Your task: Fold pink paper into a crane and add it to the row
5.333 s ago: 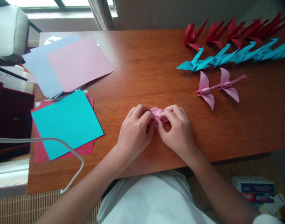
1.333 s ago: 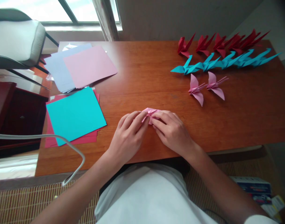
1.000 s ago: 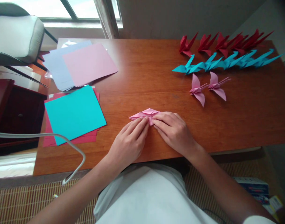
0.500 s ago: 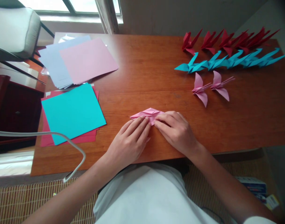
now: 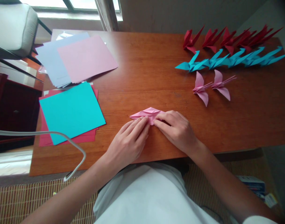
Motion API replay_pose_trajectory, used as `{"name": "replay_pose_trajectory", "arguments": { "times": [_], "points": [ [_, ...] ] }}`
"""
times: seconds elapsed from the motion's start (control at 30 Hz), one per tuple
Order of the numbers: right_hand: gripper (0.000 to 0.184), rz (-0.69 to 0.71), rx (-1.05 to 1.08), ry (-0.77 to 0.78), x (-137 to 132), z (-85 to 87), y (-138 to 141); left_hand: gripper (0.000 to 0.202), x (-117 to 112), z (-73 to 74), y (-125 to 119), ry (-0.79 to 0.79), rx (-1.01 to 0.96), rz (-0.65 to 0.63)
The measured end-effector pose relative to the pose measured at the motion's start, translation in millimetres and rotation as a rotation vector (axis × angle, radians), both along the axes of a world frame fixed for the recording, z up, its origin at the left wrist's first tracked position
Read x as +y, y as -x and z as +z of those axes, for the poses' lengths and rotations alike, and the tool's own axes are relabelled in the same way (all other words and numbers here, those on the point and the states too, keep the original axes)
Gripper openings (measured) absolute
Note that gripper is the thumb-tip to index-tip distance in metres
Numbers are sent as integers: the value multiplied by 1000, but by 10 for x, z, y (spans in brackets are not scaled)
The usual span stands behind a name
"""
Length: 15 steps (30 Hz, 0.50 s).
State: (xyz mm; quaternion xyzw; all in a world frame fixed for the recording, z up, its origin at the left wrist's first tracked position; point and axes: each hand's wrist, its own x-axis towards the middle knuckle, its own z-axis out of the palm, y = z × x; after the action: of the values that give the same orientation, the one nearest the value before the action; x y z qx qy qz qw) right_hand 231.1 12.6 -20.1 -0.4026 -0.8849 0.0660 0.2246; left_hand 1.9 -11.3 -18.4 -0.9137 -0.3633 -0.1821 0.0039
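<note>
Crosswise, the folded pink paper points left — both hands hold it, right tip apparently covered.

At six o'clock a loose white shirt is worn, its plain cloth creased by soft folds and greyed by shade along the upper edge. Between four and five o'clock the rounded end of a white sleeve is shown. Below it, the slim right forearm is left bare to the right hand. Between seven and eight o'clock, the left forearm is likewise uncovered, as is the left hand.
</note>
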Motion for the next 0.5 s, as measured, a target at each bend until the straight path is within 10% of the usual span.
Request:
{"name": "replay_pose_trajectory", "arguments": {
  "times": [0.5],
  "points": [
    [17,-16,22,-29,-18,-12,11,40,-82,78,-9,-10,-61,118]
  ]
}}
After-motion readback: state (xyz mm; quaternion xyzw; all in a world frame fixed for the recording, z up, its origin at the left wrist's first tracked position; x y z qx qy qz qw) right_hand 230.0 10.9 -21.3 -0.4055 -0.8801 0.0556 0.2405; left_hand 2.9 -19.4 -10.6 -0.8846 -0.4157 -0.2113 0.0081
